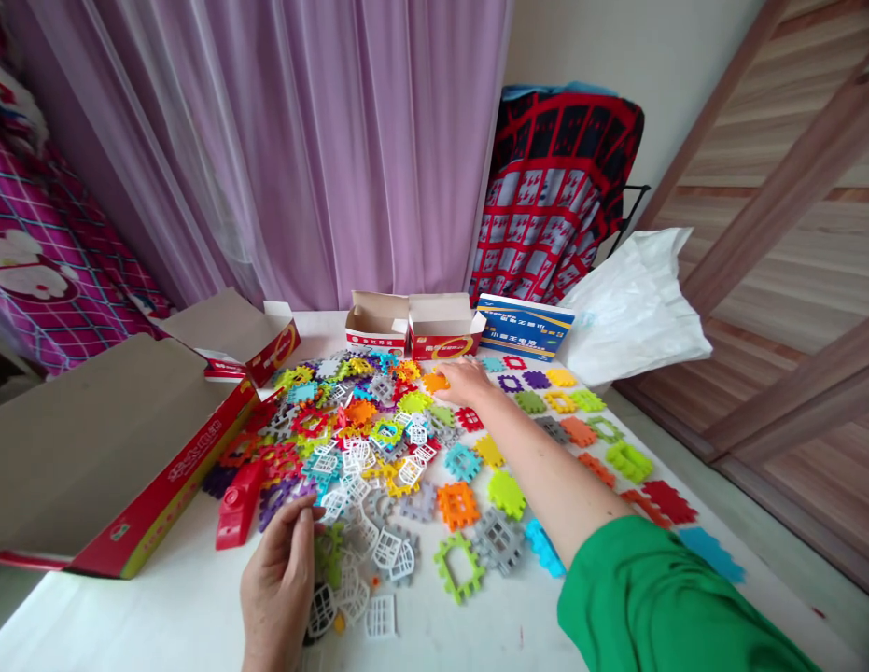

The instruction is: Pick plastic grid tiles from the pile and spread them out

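**Right hand (468,379) at an orange tile (435,383)**

The tile lies at the heap's (360,413) far right edge; whether it is gripped, I cannot tell. The left hand (283,569), nearer, curls (any hold is hidden). This looks like picking out; lifting calls for a fingertip pinch.
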Available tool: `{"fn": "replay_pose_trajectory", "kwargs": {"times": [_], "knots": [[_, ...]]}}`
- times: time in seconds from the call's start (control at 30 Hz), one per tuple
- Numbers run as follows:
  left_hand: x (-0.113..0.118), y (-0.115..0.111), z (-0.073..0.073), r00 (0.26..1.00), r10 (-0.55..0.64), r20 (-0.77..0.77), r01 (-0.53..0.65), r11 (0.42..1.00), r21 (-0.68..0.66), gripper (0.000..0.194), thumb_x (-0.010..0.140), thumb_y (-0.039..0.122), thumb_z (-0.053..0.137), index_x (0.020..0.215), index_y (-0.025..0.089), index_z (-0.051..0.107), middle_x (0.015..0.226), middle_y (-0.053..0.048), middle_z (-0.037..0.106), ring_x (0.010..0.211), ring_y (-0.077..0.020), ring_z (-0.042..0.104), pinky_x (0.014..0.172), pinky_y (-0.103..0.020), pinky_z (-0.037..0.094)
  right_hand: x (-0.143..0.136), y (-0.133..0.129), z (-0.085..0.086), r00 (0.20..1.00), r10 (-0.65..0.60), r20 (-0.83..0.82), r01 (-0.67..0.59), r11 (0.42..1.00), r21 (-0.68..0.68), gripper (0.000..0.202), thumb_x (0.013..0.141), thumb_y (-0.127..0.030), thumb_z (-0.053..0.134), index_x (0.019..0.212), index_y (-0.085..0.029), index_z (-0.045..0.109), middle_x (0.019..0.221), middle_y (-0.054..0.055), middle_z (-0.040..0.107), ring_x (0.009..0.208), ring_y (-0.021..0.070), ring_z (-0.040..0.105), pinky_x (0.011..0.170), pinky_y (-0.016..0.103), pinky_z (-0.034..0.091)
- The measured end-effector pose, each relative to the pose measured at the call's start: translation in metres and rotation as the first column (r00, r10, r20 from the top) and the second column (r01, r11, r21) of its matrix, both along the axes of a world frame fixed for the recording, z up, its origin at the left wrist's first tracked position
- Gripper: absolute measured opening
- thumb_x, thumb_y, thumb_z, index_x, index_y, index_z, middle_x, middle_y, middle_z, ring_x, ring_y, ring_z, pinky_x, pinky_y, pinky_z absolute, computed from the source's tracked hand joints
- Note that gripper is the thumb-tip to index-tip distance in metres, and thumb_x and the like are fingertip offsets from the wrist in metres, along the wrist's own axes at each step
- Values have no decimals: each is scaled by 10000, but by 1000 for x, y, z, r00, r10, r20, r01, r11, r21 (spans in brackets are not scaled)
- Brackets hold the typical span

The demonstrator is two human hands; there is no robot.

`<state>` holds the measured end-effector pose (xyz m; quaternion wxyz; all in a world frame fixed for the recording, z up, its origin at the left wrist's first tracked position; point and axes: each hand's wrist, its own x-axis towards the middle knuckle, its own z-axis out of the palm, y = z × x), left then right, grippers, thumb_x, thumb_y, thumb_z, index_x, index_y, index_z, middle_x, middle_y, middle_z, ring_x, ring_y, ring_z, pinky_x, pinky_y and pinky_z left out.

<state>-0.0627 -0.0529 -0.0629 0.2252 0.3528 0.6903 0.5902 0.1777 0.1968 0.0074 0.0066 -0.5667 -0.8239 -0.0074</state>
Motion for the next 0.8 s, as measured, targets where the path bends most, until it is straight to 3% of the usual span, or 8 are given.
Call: {"fn": "replay_pose_trajectory", "kwargs": {"times": [0.27,0.4,0.5,0.63,0.8], "knots": [[-2,-2,-5,1000,5,8,-5,1000,-15,548,668,692,672,953,227,721,808,-53,764,721,-225,728,542,-268,557,-6,14,-12,999,32,20,-31,999,-29,335,800,-392,685,1106,-257,695,1103,75,724,1152,291,543,984,421,358],[-2,-2,-5,1000,29,-1,-29,999,-39,566,667,704,656,968,230,719,788,-50,760,707,-221,720,514,-261,544,-1,13,-11,1000,20,2,-20,999,-36,332,839,-380,643,1150,-273,686,1200,68,700,1195,286,523,998,432,357],[0,-2,-2,999,28,16,-27,998,-51,568,666,702,650,975,230,718,782,-51,756,690,-218,711,463,-247,519,10,6,-5,1000,-5,-8,5,1000,-29,304,911,-303,527,1168,-278,689,1239,65,685,1204,279,521,1004,443,359],[0,1,-2,1000,-5,11,5,1000,-24,527,673,672,658,947,226,720,782,-48,747,664,-204,698,436,-233,496,14,-10,2,1000,29,-2,-29,999,-37,360,908,-167,468,1119,-301,727,1238,32,687,1199,250,521,1018,418,348],[-1,3,-7,1000,18,1,-18,1000,2,549,681,678,642,967,216,721,747,-46,740,663,-194,695,467,-222,495,-8,-22,-3,999,38,30,-37,998,-47,313,900,-209,512,1082,-294,753,1230,58,673,1219,257,500,1025,402,349]]}}
